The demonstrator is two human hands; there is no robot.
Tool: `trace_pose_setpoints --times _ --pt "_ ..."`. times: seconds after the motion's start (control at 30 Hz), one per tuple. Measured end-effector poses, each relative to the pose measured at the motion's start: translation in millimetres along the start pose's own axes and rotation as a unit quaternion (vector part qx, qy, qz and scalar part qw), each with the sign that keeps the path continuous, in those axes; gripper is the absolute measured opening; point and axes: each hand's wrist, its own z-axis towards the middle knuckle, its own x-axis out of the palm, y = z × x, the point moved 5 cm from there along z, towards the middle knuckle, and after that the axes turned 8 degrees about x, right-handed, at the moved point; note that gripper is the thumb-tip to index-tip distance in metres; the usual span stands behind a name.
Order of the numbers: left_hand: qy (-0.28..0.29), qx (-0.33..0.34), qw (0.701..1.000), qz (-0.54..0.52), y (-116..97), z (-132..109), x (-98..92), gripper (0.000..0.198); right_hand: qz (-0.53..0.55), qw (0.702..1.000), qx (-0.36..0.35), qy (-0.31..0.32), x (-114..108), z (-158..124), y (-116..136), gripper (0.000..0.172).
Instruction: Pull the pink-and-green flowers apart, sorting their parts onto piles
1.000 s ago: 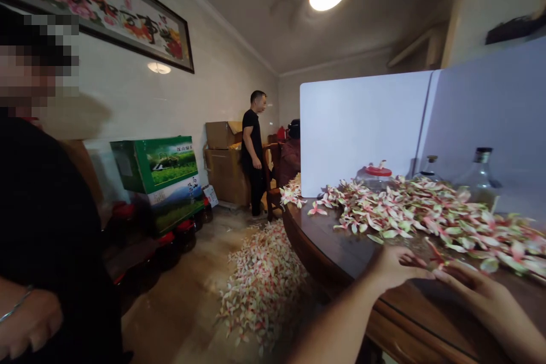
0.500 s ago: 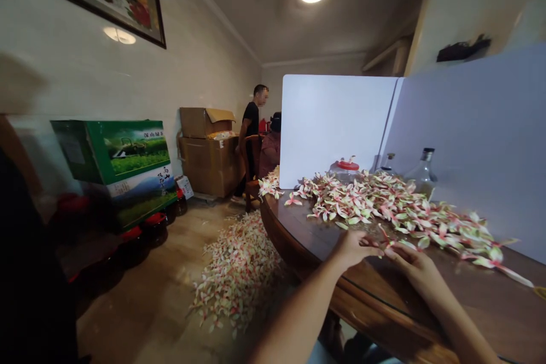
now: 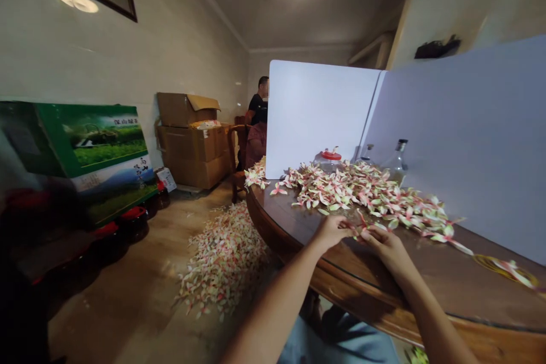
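My left hand [image 3: 330, 233] and my right hand [image 3: 386, 247] are close together over the near part of a round wooden table [image 3: 290, 227]. Between their fingers is a small pink-and-white sprig [image 3: 356, 228]. A large heap of loose pink, cream and green petals or leaves [image 3: 354, 189] lies just beyond my hands. A thin strand of similar pieces [image 3: 463, 248] runs right along the table to a yellow thread coil [image 3: 499, 265]. I cannot see how the thread and sprig connect.
White boards [image 3: 319, 119] stand behind the heap, with a red-lidded glass jar [image 3: 329, 162] and a glass bottle [image 3: 398, 162] against them. A second heap [image 3: 222, 256] lies on the floor. A seated person [image 3: 256, 145] and a standing person [image 3: 259, 101] are beyond the table, near cardboard boxes [image 3: 190, 142].
The view has swung right and lower objects sit further left. The dark-clothed person at the left has left view. My hands have drawn closer over the table, still at the sprig.
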Motion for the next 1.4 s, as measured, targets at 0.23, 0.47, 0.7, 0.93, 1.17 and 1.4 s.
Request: trace_pose_setpoints --times 0.23,0.47,0.7,0.93,1.17,1.4 --pt "0.014 0.024 0.998 0.059 -13 -3 1.7 0.026 0.037 0.999 0.007 0.013 2 1 -3 0.048" --pt "0.014 0.061 0.984 0.165 -32 -14 4.6 0.013 0.043 0.998 0.017 0.031 6 -1 -3 0.050" --pt "-0.065 0.025 0.974 0.214 -24 -11 -5.7 0.018 0.010 0.999 0.034 -0.015 2 2 -15 0.035" --pt "-0.230 -0.049 0.951 0.201 -4 -9 -34.8 0.029 -0.003 0.987 0.069 -0.143 -12 5 -29 0.039" --pt "-0.285 -0.068 0.939 0.181 -2 -13 -42.1 0.029 0.029 0.970 0.083 -0.225 -20 3 -36 0.024" --pt "-0.329 -0.062 0.924 0.185 -2 -17 -50.0 0.031 0.169 0.927 0.091 -0.323 -33 1 -49 0.033"
